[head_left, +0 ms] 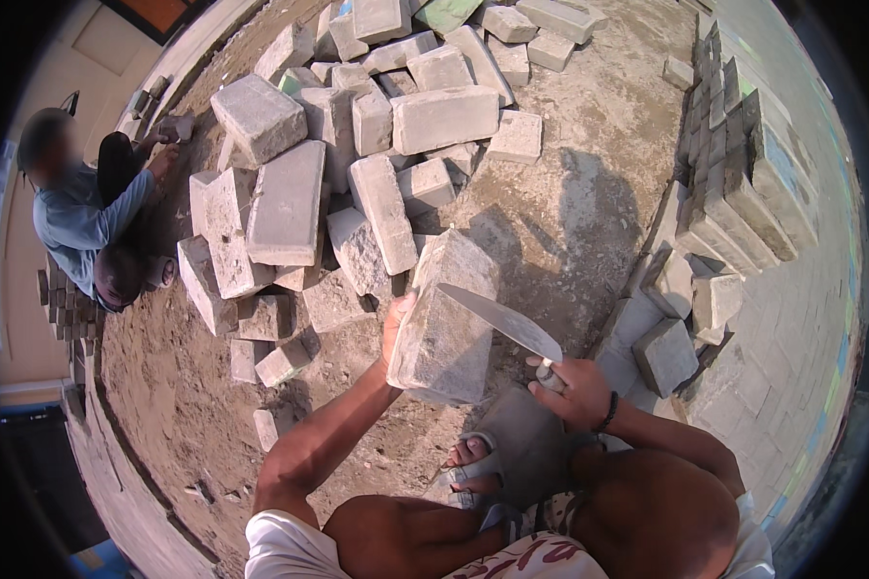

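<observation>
My left hand (396,328) grips a rough grey concrete paving block (446,349) by its left side, holding it tilted in front of my knees; most of those fingers are hidden behind it. In my right hand (581,394) is a trowel (514,326), its handle wrapped by my fingers. The metal blade points up and left across the block's upper right part; I cannot tell whether it touches. Just beyond the held block lies a heap of similar loose blocks (286,203).
Stacked pavers (743,193) stand at the right beside laid paving (792,357). Several loose blocks (666,355) lie near my right arm. A co-worker in a blue shirt (92,207) crouches at the far left, holding a tool. Sandy soil (589,106) spreads between the heap and stack.
</observation>
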`<action>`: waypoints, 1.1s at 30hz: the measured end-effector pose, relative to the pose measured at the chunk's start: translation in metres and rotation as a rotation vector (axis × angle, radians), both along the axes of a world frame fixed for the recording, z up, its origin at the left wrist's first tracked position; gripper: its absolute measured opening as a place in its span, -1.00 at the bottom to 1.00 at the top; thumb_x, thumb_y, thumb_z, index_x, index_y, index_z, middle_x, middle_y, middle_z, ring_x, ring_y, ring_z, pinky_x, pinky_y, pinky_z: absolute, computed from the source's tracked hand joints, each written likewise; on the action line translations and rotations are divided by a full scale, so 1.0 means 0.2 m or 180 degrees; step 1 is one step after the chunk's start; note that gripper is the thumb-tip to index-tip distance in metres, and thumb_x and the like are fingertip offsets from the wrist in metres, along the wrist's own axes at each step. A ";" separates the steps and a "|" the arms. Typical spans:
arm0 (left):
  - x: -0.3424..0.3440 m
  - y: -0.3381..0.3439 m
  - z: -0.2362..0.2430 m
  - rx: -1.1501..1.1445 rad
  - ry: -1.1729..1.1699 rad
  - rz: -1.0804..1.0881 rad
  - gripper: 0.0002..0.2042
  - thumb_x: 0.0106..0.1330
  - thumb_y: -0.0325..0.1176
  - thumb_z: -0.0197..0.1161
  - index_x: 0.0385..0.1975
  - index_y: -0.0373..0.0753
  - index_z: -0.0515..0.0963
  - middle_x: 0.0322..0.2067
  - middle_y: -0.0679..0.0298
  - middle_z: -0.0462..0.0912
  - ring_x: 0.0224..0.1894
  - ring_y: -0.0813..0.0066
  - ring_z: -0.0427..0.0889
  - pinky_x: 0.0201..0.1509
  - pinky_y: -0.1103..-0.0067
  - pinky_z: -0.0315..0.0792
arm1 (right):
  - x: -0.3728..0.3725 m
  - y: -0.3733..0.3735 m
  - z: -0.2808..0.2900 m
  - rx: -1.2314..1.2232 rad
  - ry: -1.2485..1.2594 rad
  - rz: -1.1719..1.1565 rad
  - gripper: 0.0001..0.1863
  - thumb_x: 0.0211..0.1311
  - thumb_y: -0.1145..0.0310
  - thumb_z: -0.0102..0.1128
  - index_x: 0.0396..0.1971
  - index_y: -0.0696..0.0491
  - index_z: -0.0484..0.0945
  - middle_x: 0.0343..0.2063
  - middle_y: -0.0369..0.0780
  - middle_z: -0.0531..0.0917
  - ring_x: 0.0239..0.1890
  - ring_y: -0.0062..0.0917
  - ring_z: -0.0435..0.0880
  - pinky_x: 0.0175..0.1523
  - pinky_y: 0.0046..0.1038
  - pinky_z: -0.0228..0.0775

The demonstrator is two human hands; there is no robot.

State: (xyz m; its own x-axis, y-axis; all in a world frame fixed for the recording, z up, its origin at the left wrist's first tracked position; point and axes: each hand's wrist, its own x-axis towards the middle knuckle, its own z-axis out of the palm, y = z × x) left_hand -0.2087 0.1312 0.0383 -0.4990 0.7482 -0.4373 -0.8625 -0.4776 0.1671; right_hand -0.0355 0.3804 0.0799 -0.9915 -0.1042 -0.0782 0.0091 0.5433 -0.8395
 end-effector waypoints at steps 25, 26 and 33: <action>0.01 0.07 -0.07 0.0112 -0.0210 -0.0228 -0.33 0.29 0.03 0.12 0.33 -0.25 0.27 0.14 -0.05 0.50 0.09 0.07 0.60 0.17 0.16 0.53 | -0.04 0.02 -0.14 0.0352 -0.0849 0.0333 -0.59 0.25 0.11 0.15 -0.08 0.12 0.47 -0.36 0.06 0.65 -0.28 0.01 0.65 -0.15 -0.06 0.45; 0.00 0.06 -0.07 0.0073 -0.0203 -0.0201 -0.33 0.29 0.03 0.12 0.33 -0.24 0.27 0.15 -0.05 0.50 0.09 0.06 0.60 0.18 0.14 0.52 | -0.08 0.08 -0.25 0.0685 -0.0845 0.0158 -0.63 0.25 0.15 0.15 -0.12 0.14 0.46 -0.40 0.06 0.64 -0.31 -0.01 0.66 -0.15 -0.09 0.46; 0.04 0.06 0.00 -0.0237 0.0016 -0.0107 -0.31 0.29 0.04 0.12 0.35 -0.21 0.25 0.21 -0.02 0.44 0.16 0.03 0.54 0.23 0.10 0.44 | -0.23 0.20 -0.09 -0.0027 -0.1133 -0.0480 -0.70 0.25 0.26 0.15 -0.23 0.23 0.45 -0.55 -0.04 0.59 -0.46 -0.19 0.63 -0.33 -0.21 0.41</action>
State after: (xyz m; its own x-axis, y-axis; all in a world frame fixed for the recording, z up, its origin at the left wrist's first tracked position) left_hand -0.2016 0.1434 0.0392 -0.4765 0.7301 -0.4899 -0.8769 -0.4346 0.2053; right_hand -0.0819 0.4198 0.0612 -0.9067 0.0386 -0.4200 0.3801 0.5066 -0.7739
